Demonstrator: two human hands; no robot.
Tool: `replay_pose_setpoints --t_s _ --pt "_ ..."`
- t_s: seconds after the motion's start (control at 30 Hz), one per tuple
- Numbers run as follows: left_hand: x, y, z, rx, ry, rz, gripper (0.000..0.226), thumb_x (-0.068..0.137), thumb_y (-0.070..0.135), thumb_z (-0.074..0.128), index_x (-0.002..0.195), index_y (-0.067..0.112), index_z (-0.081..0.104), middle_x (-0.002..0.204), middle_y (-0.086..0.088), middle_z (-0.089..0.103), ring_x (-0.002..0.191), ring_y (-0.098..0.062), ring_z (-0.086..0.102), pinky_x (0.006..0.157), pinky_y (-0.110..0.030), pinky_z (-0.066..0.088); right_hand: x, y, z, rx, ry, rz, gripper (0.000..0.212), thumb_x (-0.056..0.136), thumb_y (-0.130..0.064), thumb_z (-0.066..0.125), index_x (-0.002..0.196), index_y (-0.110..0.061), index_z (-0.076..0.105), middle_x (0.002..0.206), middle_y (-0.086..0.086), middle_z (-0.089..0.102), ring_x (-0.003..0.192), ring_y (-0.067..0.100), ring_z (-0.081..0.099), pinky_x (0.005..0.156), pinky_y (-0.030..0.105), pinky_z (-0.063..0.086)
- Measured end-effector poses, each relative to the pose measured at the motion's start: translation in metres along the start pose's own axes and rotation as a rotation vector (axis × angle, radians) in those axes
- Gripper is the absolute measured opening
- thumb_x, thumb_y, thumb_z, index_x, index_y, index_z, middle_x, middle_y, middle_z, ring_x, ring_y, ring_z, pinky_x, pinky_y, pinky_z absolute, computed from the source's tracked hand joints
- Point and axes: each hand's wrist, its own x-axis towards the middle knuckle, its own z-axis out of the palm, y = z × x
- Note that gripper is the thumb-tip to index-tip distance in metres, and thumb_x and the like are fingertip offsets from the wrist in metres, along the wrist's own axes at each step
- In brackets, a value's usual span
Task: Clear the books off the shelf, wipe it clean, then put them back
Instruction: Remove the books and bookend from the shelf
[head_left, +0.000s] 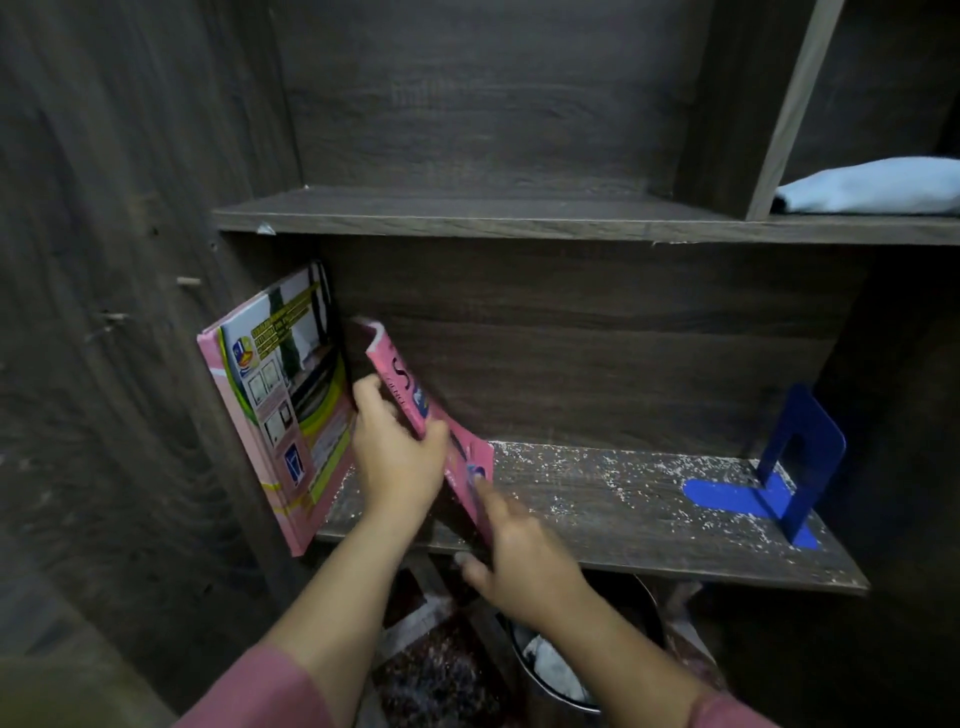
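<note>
Soft pink book (400, 379) tilted on the shelf (623, 504), about 8 o'clock of frame. Left hand (397, 460) clamped on its near edge. Right hand (524, 556) touches its lower corner; blurred, grip cannot be told. Larger pink book (270, 415) leans on the wall at 9 o'clock. Blue bookend (800, 457) at 4; folded cloth (878, 187) at 2. Board speckled white, so likely clearing step. Next: lift this book out, then the leaning one.

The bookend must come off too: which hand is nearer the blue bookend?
Right. The right hand is at the smaller pink book, left of the blue bookend at the shelf right end; the left hand grips that book farther left.
</note>
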Motion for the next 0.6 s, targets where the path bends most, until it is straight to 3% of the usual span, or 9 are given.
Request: replay_pose_setpoints --t_s 0.1,0.2,0.27,0.37,0.47,0.6 --pt "-0.013 0.004 0.009 0.012 -0.086 0.084 0.048 0.069 0.012 0.069 0.101 0.029 0.038 0.084 -0.002 0.061 0.073 -0.026 0.062 0.065 -0.045 0.054 0.01 -0.007 0.005 -0.014 0.083 0.126 0.068 0.095 -0.038 0.049 0.152 -0.023 0.014 0.125 0.016 0.059 0.111 0.036 0.058 0.087 0.04 0.046" --pt "-0.03 0.015 0.013 0.035 -0.211 0.23 0.042 0.072 0.017 0.071 0.102 0.029 0.044 0.085 0.002 0.058 0.075 -0.015 0.06 0.063 -0.041 0.053 0.018 -0.005 -0.001 0.039 0.146 0.182 0.056 0.096 -0.027 0.044 0.148 -0.021 0.024 0.106 0.018 0.066 0.101 0.039 0.062 0.08 0.042 0.048" --pt "-0.033 0.025 0.007 0.025 -0.258 0.345 0.029 0.08 0.031 0.071 0.101 0.026 0.051 0.09 0.007 0.054 0.082 -0.006 0.057 0.065 -0.033 0.054 0.02 -0.002 -0.004 0.121 0.184 0.216 0.049 0.098 -0.029 0.041 0.145 -0.022 0.029 0.101 0.019 0.067 0.097 0.039 0.063 0.077 0.042 0.049" --pt "-0.013 0.025 -0.016 0.21 -0.067 0.452 0.031 0.085 0.048 0.061 0.099 0.021 0.058 0.101 0.006 0.05 0.096 -0.013 0.051 0.079 -0.027 0.04 0.021 0.006 -0.005 0.215 0.244 0.29 0.047 0.102 -0.037 0.037 0.146 -0.021 0.031 0.089 0.017 0.065 0.085 0.035 0.063 0.072 0.037 0.049" --pt "0.018 0.009 -0.047 0.537 0.246 0.398 0.034 0.082 0.04 0.062 0.106 0.016 0.058 0.122 -0.012 0.047 0.117 -0.035 0.042 0.096 -0.041 0.033 0.019 0.009 -0.002 0.217 0.254 0.281 0.049 0.102 -0.036 0.038 0.147 -0.018 0.031 0.078 0.009 0.06 0.074 0.029 0.061 0.07 0.037 0.052" --pt "0.046 -0.006 -0.075 0.758 0.285 0.235 0.058 0.08 0.024 0.068 0.131 0.009 0.044 0.153 -0.022 0.019 0.138 -0.043 0.02 0.109 -0.057 0.028 0.017 0.008 -0.005 0.174 0.254 0.285 0.052 0.102 -0.034 0.039 0.15 -0.019 0.027 0.074 0.004 0.054 0.069 0.026 0.055 0.064 0.032 0.046"
